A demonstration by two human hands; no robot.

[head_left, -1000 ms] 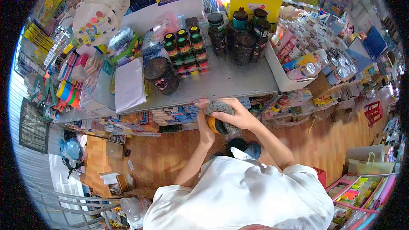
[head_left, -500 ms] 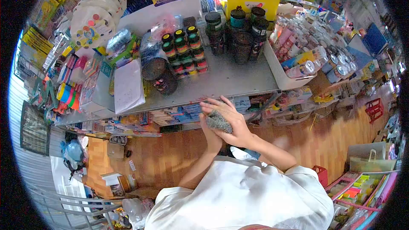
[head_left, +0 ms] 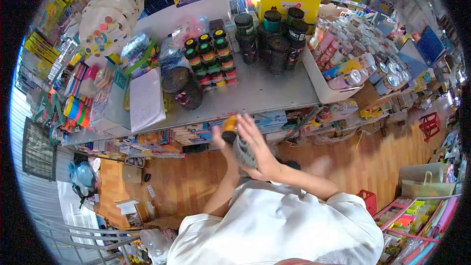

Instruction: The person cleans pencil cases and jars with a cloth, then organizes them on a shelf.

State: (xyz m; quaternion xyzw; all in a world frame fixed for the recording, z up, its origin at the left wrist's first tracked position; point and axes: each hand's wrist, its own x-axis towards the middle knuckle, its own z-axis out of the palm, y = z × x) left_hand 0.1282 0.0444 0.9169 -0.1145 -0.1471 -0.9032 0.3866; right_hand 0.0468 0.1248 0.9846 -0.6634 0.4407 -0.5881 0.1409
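Between my two hands, in front of the shelf edge, is a small jar (head_left: 229, 130) with a yellow-orange top and a dark part below it. A grey fuzzy cloth (head_left: 244, 152) lies against it, under my right palm. My right hand (head_left: 257, 149) presses on the cloth from the right, its fingers stretched and slightly blurred. My left hand (head_left: 226, 149) is on the left side of the jar, blurred, its fingers partly hidden. Similar small paint jars (head_left: 211, 61) stand stacked on the grey shelf (head_left: 255, 93) beyond my hands.
A large dark jar (head_left: 182, 87) and white papers (head_left: 147, 100) are at the shelf's left. More dark jars (head_left: 279, 51) stand at the back. A white bin (head_left: 336, 93) of tubes is on the right. A red crate (head_left: 430, 126) sits farther right on the wooden floor.
The jar's yellow-orange top now shows between my hands, where mostly the cloth showed before. My hands have shifted slightly left and their fingers have moved.
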